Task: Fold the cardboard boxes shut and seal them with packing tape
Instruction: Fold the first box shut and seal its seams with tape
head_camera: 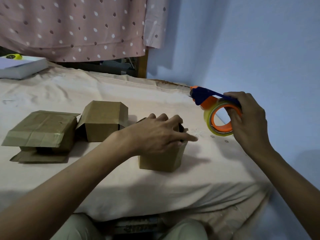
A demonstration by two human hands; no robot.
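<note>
A small brown cardboard box (161,159) stands on the bed in front of me. My left hand (159,134) rests flat on its top and presses the flaps down, index finger stretched to the right. My right hand (249,118) holds a tape dispenser (216,108) in the air to the right of the box; it is blue and orange with a roll of clear tape. Two more cardboard boxes lie to the left: a middle box (103,122) with loose side flaps, and a flatter far-left box (41,132) with open flaps.
The boxes rest on a pale pink bedsheet (121,184). A white flat box (22,66) with a yellow object on it sits at the far left corner. A dotted pink curtain (78,26) hangs behind, and a blue wall (242,40) runs along the right side.
</note>
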